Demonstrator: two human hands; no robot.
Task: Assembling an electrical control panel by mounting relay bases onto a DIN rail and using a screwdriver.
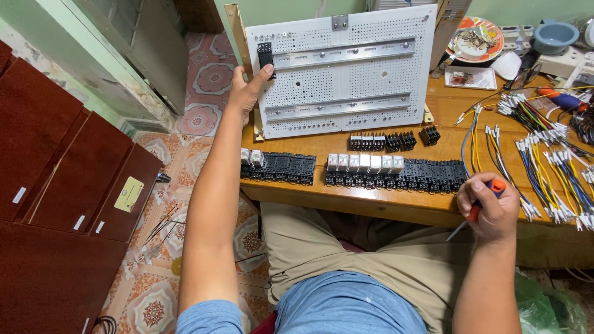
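A white perforated mounting panel (352, 80) with two metal rails stands propped at the back of the wooden table (396, 207). My left hand (246, 89) reaches up to the panel's left edge and its thumb presses a small black relay socket (265, 55) at the end of the upper rail. My right hand (489, 207) rests at the table's front edge, fingers closed around a screwdriver (492, 188) with an orange and blue handle, its shaft pointing down left.
Rows of black relay sockets (281, 168), some with clear relays (365, 162), lie along the table front. Bundles of coloured wires (550, 167) cover the right side. A plate (475, 38) and a blue bowl (555, 36) stand at the back. Dark wooden cabinets (68, 179) fill the left.
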